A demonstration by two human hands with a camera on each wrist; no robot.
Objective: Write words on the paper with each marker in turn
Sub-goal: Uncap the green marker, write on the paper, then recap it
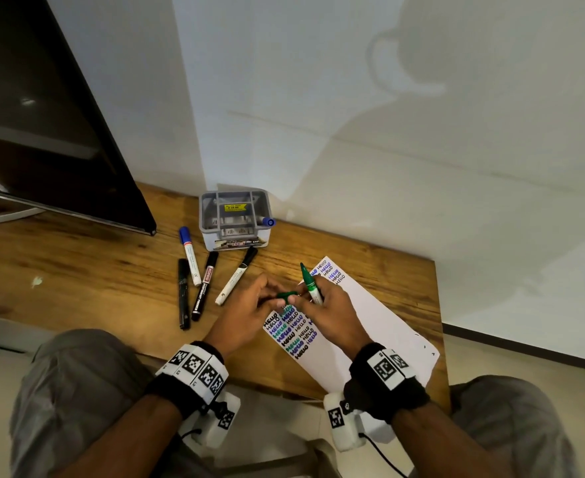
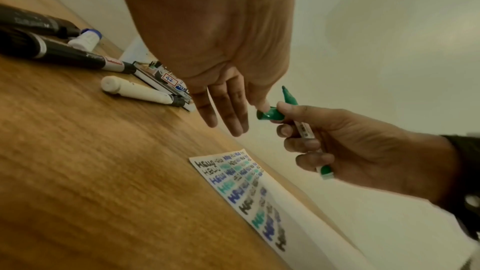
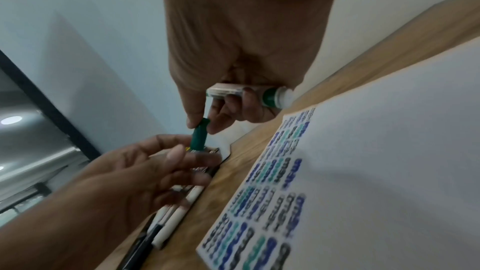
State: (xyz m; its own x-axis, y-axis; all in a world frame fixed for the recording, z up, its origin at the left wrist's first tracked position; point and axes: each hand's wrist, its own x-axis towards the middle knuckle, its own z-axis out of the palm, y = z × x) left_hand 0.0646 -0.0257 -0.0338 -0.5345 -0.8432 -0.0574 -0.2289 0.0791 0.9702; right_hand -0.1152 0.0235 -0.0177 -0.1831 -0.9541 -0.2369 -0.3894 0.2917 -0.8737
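Note:
A green marker [image 1: 311,286] stands uncapped, tip up, over the white paper [image 1: 373,326], which bears rows of "HELLO" in black, blue and green. My right hand [image 1: 322,305] grips its barrel [image 3: 233,92] with the curled lower fingers. The right thumb and forefinger pinch the top of the green cap [image 3: 199,133]. My left hand [image 1: 266,298] meets it from the left; its thumb and forefinger [image 3: 175,151] pinch the cap's other end [image 2: 269,115], while the remaining left fingers [image 2: 228,114] stay straight. Both hands hover just above the wooden table [image 1: 77,270].
Several capped markers lie left of the hands: a blue-capped one [image 1: 188,253], two black ones [image 1: 183,294] [image 1: 204,288] and a white one [image 1: 235,277]. A grey organizer box [image 1: 234,215] holding a blue marker [image 1: 268,221] stands by the wall. A dark monitor [image 1: 42,115] stands far left.

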